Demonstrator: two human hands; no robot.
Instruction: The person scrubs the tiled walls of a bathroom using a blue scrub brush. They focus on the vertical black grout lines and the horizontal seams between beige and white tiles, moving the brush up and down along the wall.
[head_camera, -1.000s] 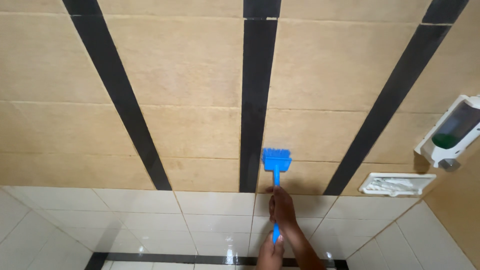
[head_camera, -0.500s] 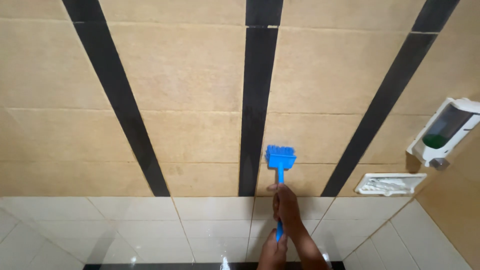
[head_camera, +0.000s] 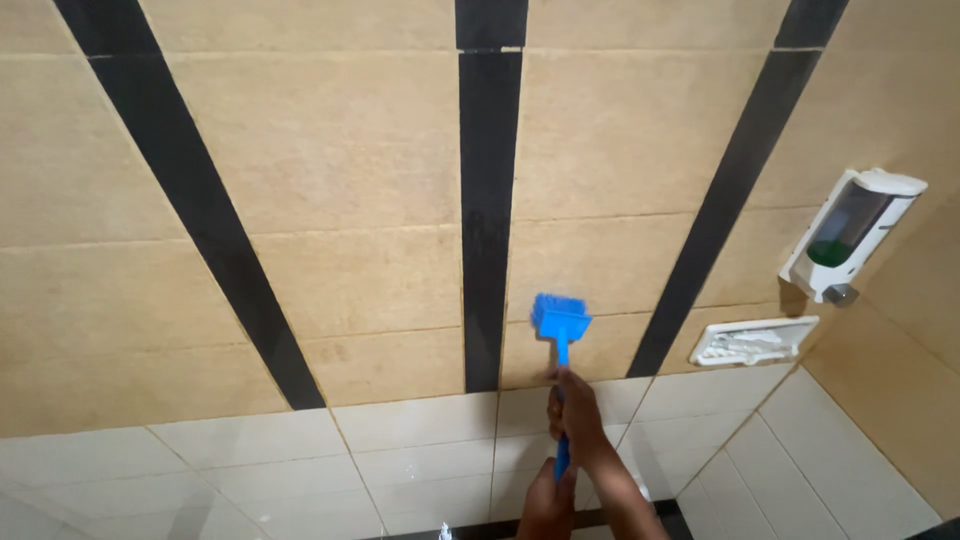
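Blue scrub brush (head_camera: 561, 318) gripped by both hands — right (head_camera: 578, 412), left (head_camera: 546, 500) — head shifted slightly right along beige tile wall (head_camera: 350, 280).

- The tan wall (head_camera: 350, 150) is flat and wide, with lots of bare room to the left of the blue brush (head_camera: 560, 318).
- Above the brush the wall is bare too, all the way to the top of the view.
- The black stripes (head_camera: 488, 220) are flat tiles, so nothing sticks out there.
- To the right, a white soap tray (head_camera: 752, 340) sticks out from the wall, near the brush but not touching it.
- Higher up on the right, a white soap dispenser (head_camera: 850, 235) sticks out near the corner.
- The side wall (head_camera: 900, 400) closes in on the right, so room is tight there.
- Below, the white tiles (head_camera: 250, 460) are bare on the left.
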